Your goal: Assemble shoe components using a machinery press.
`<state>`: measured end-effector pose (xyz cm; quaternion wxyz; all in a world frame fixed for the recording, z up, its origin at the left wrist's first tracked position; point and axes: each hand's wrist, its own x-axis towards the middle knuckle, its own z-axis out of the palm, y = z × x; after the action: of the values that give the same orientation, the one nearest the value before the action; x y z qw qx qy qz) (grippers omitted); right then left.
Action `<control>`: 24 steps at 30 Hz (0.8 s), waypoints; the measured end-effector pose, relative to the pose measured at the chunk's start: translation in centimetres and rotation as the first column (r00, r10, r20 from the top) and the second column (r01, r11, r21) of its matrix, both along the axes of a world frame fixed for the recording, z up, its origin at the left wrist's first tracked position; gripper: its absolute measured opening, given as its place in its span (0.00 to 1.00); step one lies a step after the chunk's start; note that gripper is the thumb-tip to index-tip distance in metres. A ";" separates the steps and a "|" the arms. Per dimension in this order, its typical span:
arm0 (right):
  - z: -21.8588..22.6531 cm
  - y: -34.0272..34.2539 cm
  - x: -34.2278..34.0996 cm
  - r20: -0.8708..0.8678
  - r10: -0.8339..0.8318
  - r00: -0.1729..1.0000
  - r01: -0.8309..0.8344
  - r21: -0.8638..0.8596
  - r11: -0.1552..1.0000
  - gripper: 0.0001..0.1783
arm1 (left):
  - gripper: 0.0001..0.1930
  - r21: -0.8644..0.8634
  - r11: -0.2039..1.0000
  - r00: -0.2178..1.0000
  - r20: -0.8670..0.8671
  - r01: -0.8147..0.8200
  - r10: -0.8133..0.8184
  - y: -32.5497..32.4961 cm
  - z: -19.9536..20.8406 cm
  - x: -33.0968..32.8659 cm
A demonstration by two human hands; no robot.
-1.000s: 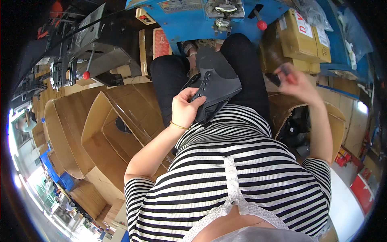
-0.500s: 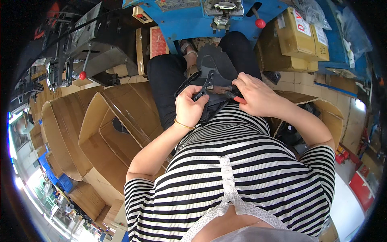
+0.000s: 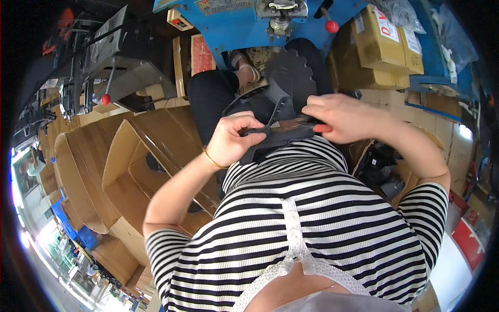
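Note:
A black boot (image 3: 292, 86) with a notched sole edge rests across my lap, its sole pointing away from me. Eyelets run along an edge of its upper. My left hand (image 3: 232, 138) is closed, thumb and fingers pinching the near-left edge of the boot's black upper. My right hand (image 3: 345, 118) is closed round a tool with a red handle (image 3: 322, 128), at the right side of the boot opening. The tool's working end lies over the dark material and cannot be made out.
A blue machine (image 3: 228, 26) with a red-knobbed lever (image 3: 331, 26) stands ahead. Open cardboard boxes flank me: one at left (image 3: 130, 171), another at right (image 3: 416, 177) with black items in it. Taped cartons (image 3: 371, 52) are stacked at front right.
My left hand has moved left and nearer, tugging the upper. My right hand has shifted right with the red-handled tool. The boot has turned a little, its eyelet edge swinging right.

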<state>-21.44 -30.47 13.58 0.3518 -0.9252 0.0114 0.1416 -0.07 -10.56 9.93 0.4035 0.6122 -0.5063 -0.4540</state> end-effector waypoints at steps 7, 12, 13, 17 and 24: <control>3.1 -3.3 -0.5 -0.222 0.145 0.964 -0.050 0.384 0.922 0.24 | 0.08 -0.106 0.958 0.952 -0.125 0.268 -0.280 -1.4 2.5 0.1; 2.6 -3.7 -2.2 -0.127 0.082 0.988 -0.031 0.358 0.933 0.23 | 0.07 0.075 0.983 0.933 -0.334 0.169 -0.135 -1.0 1.7 0.5; 2.5 -4.1 -2.5 0.020 0.024 1.000 -0.028 0.264 0.964 0.22 | 0.07 0.079 0.994 0.973 -0.222 0.079 -0.060 0.1 0.5 2.2; 4.4 -3.2 -4.6 0.018 -0.539 0.842 0.540 -0.013 0.842 0.21 | 0.08 -0.059 0.994 0.956 0.274 -0.093 0.105 1.8 0.8 1.2; -1.0 1.8 -4.1 -0.084 -0.645 0.760 0.585 0.519 0.623 0.22 | 0.07 -0.472 0.755 0.561 0.811 0.455 0.169 1.3 1.0 -0.4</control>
<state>-25.50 -28.64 12.58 0.6131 -0.7415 0.2693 -0.0413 -0.45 -9.22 10.91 0.2638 0.5272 -0.8063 0.0477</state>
